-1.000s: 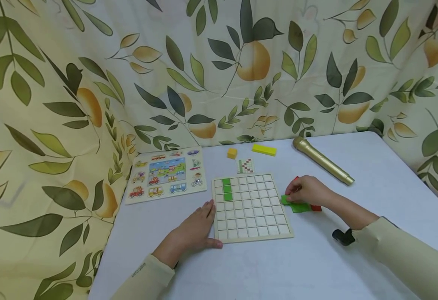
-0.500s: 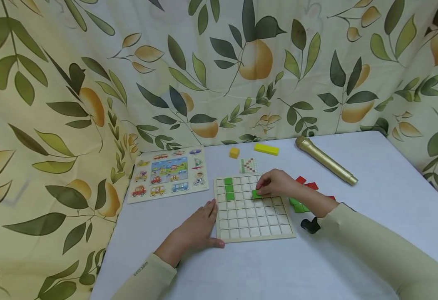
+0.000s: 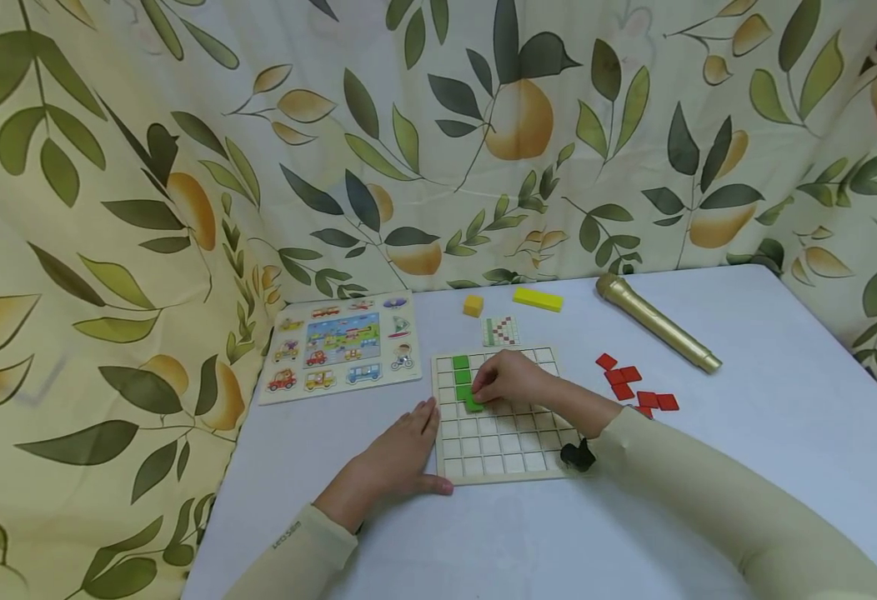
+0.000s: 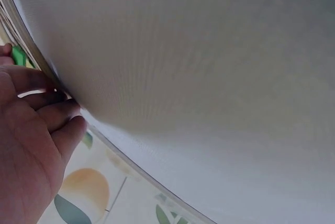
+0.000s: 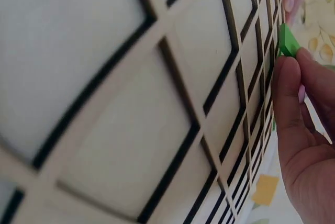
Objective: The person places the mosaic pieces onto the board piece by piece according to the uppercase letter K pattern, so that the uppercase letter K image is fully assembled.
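Note:
A wooden grid board point(image 3: 502, 478) lies on the table, with green square tiles point(image 3: 462, 376) in a column at its upper left. My right hand point(image 3: 515, 379) pinches a green tile point(image 5: 288, 42) between thumb and fingertip, tilted at the board's surface just below that column in the head view. At the board's left edge rests my left hand point(image 3: 399, 446), its fingers fairly straight and touching the frame. Loose red tiles point(image 3: 623, 390) lie right of the board, partly covered by the right forearm.
Behind the board lie a small pattern card point(image 3: 500, 331), an orange-yellow cube point(image 3: 473, 305) and a yellow bar point(image 3: 538, 300). A gold microphone point(image 3: 656, 323) lies at the back right. A picture puzzle board point(image 3: 343, 342) stands to the left, near the patterned curtain.
My right hand took a green tile from the pile on the right and carried it left across the board to the green column. My left hand has stayed at the board's edge.

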`<state>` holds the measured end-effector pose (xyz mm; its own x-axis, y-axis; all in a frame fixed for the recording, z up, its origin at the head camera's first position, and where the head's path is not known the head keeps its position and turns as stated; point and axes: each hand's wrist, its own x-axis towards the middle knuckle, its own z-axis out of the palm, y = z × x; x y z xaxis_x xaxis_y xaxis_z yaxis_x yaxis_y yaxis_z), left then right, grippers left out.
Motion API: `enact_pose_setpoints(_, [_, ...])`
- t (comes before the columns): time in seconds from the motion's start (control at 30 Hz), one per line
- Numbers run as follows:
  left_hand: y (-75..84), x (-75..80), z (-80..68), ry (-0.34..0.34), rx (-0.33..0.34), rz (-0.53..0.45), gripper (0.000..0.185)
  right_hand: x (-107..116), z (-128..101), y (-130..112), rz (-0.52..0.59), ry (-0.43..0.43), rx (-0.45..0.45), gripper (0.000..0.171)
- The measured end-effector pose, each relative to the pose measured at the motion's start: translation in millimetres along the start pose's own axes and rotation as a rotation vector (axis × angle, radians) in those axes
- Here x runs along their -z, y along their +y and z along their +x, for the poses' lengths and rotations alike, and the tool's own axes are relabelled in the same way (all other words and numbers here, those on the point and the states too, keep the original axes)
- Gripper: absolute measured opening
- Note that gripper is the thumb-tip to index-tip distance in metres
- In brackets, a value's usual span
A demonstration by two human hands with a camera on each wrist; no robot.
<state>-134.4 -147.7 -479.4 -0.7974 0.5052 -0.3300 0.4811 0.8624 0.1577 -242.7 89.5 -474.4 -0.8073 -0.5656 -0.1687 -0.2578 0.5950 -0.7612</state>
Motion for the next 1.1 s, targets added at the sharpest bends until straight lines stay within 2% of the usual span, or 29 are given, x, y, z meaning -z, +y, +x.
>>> enact_pose_setpoints(0.27, [1.4, 0.0, 0.2, -0.002, 0.003, 0.012, 0.118, -11, 4, -7, 0.002, -0.018, -0.023, 0.006])
enact_pose_setpoints(0.7, [0.8, -1.2, 1.0, -0.002, 0.007, 0.013, 0.118, -22, 2, -15, -0.192, 0.053, 0.037, 0.009])
enact_pose_setpoints(0.9, [2.4, 1.5, -1.5, -0.005, 0.003, 0.002, 0.117, -25, 2, -17, -0.196, 0.046, 0.03, 0.009])
enact_pose_setpoints(1.1, [2.4, 0.1, 0.2, -0.018, 0.013, 0.013, 0.118, -26, 0, -17, -0.194, 0.062, 0.067, 0.012])
